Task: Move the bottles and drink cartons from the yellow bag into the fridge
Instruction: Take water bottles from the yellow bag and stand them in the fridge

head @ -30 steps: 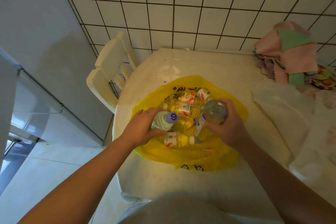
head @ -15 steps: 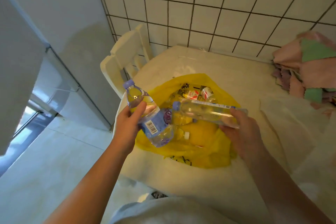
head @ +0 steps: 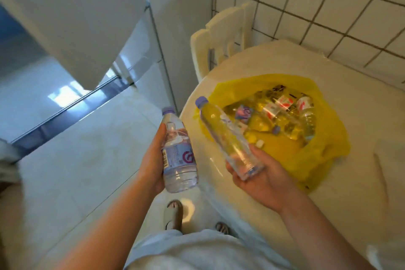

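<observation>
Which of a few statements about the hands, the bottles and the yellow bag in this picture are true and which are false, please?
1. The left hand grips a short bottle and the right hand holds a slim bottle, both with purple caps. True.
2. The yellow bag is empty. False: several bottles lie inside it.
3. The yellow bag sits on the floor. False: it rests on the white table.
4. A white chair stands beside the table, near the tiled wall. True.
5. The slim bottle stands upright on the table. False: it is tilted, held in the air by its base.
</observation>
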Motion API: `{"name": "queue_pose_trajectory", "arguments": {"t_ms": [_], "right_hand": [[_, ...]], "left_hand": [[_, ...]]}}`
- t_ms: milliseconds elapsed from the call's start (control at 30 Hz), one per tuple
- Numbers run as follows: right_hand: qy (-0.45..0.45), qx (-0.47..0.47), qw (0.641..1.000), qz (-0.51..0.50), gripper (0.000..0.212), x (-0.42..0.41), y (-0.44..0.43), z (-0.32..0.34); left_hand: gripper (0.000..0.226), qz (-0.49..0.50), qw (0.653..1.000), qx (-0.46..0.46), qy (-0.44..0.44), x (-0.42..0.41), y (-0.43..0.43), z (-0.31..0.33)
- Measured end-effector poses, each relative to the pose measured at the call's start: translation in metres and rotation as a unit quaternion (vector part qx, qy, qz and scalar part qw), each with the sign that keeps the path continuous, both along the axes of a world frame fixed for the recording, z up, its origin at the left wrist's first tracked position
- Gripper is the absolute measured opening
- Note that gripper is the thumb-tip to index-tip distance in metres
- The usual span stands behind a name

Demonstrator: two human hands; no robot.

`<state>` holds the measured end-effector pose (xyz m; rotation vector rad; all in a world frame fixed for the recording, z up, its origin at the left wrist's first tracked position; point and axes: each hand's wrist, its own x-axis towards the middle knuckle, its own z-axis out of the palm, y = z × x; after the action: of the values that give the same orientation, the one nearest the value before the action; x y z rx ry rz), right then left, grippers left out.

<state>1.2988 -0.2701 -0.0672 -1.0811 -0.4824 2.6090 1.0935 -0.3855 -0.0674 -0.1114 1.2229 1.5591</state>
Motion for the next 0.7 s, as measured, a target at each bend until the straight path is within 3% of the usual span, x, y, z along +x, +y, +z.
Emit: {"name": "queue_pose_trajectory", "arguments": {"t_ms": [67,167,300,533,700], "right_hand": [[0.03,0.018,0.997,0.076,0.076,-0.017,-0.018,-0.004],[0.073,0.045,0.978,0.189,0.067,-0.045,-0.047,-0.002],[0.086,0.097,0.95,0.286,0.071,-0.091,-0.089,-0.009],[0.022,0.202,0.925,0.32,0.078,-0.203,-0.191,-0.033],[0.008,0.216,0.934,0.286,0.09,-0.283,-0.26,-0.038]], "left_hand": [[0.055,0.02,1.0,0.012,-0.016,-0.007,-0.025,-0.001],[0.05,0.06,0.998,0.004,-0.019,-0.023,-0.064,-0.006],[0.055,0.077,0.996,-0.033,-0.008,-0.058,-0.122,-0.017],[0.054,0.13,0.99,-0.047,-0.005,-0.147,-0.236,-0.024],[0.064,0.158,0.984,-0.067,0.041,-0.213,-0.316,-0.025]]}}
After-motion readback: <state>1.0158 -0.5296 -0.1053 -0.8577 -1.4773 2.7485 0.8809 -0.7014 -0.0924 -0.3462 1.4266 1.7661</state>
